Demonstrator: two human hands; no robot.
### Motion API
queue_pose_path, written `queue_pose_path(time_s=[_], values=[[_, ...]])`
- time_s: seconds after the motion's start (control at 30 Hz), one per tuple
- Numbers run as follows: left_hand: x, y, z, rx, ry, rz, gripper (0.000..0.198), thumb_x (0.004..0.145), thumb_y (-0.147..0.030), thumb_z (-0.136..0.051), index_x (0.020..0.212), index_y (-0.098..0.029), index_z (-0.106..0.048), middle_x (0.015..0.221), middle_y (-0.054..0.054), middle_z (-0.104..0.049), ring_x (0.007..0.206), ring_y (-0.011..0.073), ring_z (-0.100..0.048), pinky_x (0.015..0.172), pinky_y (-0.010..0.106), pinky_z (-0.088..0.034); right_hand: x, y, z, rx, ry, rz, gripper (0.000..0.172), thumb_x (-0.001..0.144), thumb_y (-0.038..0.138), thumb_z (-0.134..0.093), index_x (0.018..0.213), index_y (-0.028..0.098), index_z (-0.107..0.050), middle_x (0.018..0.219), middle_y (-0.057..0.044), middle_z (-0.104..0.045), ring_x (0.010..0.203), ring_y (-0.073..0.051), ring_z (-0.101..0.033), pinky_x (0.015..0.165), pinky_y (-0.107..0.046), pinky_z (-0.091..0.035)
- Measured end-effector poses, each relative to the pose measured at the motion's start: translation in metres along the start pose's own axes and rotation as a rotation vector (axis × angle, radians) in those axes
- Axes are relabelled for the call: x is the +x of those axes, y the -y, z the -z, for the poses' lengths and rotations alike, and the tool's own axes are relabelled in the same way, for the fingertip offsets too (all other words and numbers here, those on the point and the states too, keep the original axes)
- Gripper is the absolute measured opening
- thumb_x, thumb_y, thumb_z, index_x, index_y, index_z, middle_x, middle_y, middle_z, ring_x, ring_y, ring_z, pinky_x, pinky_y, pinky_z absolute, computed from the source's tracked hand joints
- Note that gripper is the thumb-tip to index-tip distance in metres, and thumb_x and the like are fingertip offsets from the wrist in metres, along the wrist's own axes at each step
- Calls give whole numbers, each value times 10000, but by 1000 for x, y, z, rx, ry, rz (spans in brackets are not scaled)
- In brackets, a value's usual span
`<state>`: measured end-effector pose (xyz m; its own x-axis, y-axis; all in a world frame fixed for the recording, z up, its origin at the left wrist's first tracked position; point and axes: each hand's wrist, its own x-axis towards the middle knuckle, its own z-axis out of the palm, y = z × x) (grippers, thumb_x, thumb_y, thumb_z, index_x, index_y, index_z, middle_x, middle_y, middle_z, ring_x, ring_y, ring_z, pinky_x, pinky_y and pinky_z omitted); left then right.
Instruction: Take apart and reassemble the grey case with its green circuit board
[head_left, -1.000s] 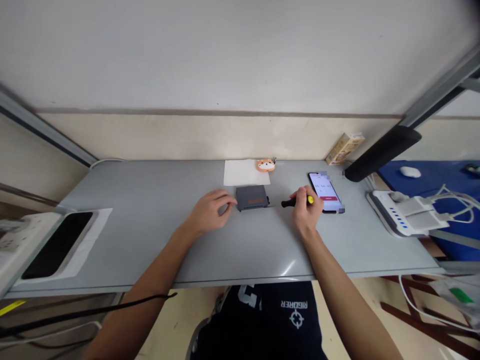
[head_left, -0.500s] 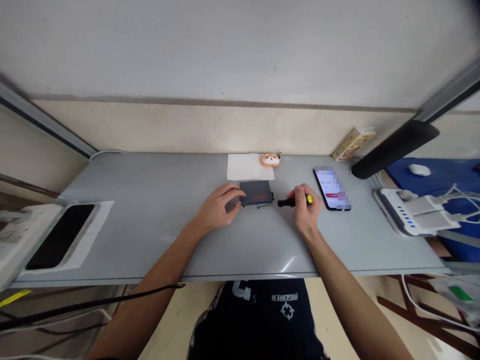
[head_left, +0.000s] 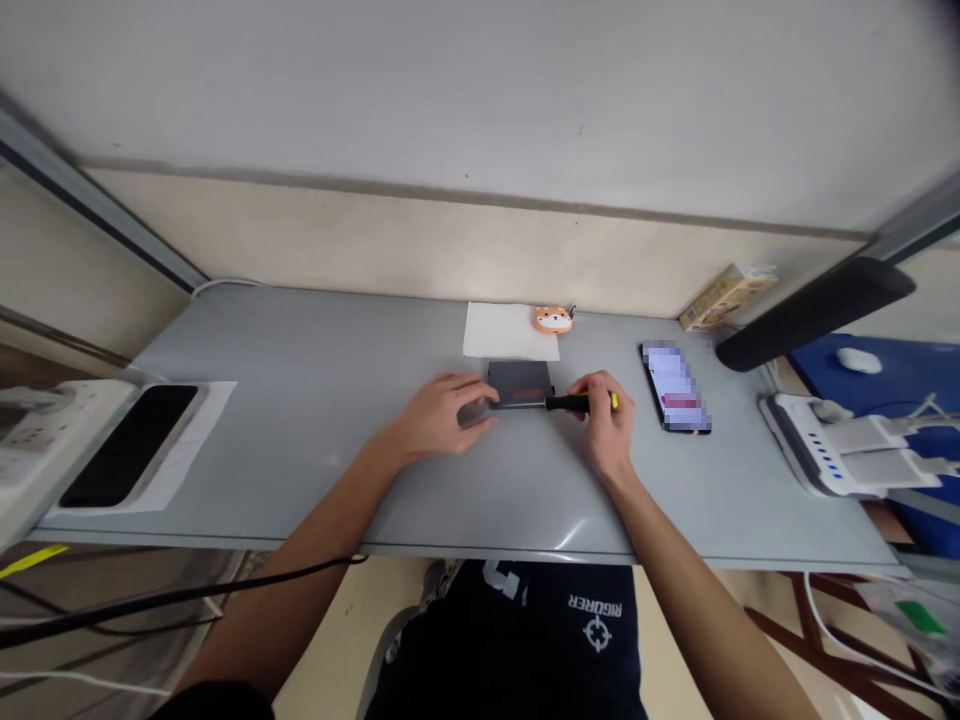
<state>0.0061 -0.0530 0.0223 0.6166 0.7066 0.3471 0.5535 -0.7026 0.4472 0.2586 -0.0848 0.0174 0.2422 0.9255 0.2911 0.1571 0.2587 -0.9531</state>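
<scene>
A flat dark grey box (head_left: 520,379) with faint orange lettering lies on the grey table. My right hand (head_left: 606,410) is closed around the black and yellow handle of a screwdriver (head_left: 561,403). Its thin shaft points left, along the front edge of the box. At the box's left front corner is my left hand (head_left: 442,412), thumb and fingers apart, fingertips close to the shaft's end. Whether those fingertips touch the shaft or only the box, I cannot tell.
Behind the box lie a white paper (head_left: 499,330) and an orange animal-face case (head_left: 553,320). To the right are a phone (head_left: 675,388), a black cylinder (head_left: 817,312), a small carton (head_left: 727,297) and a power strip (head_left: 806,450). Another phone (head_left: 133,445) lies at the left.
The screwdriver in my right hand has moved left to the box's front edge. My left fingers have shifted from the box's top to its front left corner. The view has turned slightly.
</scene>
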Motion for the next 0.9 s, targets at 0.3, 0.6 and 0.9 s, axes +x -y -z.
queue_pose_path(time_s=[0.3, 0.6, 0.9], values=[[4, 8, -18, -77, -88, -17, 166, 1038, -302, -565, 976, -206, -685, 917, 17, -732, 822, 152, -663, 878, 328, -465, 6, -4, 0, 126, -58, -165, 450, 970, 569, -525, 737, 200, -634, 683, 10, -563, 556, -108, -498, 506, -246, -382], [34, 41, -4, -25, -183, 203, 194, 1014, -336, -595, 931, -217, -722, 910, 18, -726, 807, 173, -631, 836, 330, -473, 14, -10, 4, 186, -197, -272, 466, 915, 634, -555, 762, 200, -628, 733, 7, -554, 606, -109, -498, 519, -232, -374], [74, 83, -9, 85, -135, 309, 173, 973, -265, -609, 959, -210, -773, 1036, 64, -730, 1011, 242, -646, 955, 387, -487, 22, -15, 12, 243, -334, -295, 472, 877, 645, -582, 760, 190, -628, 740, 12, -538, 585, -100, -476, 522, -240, -387]])
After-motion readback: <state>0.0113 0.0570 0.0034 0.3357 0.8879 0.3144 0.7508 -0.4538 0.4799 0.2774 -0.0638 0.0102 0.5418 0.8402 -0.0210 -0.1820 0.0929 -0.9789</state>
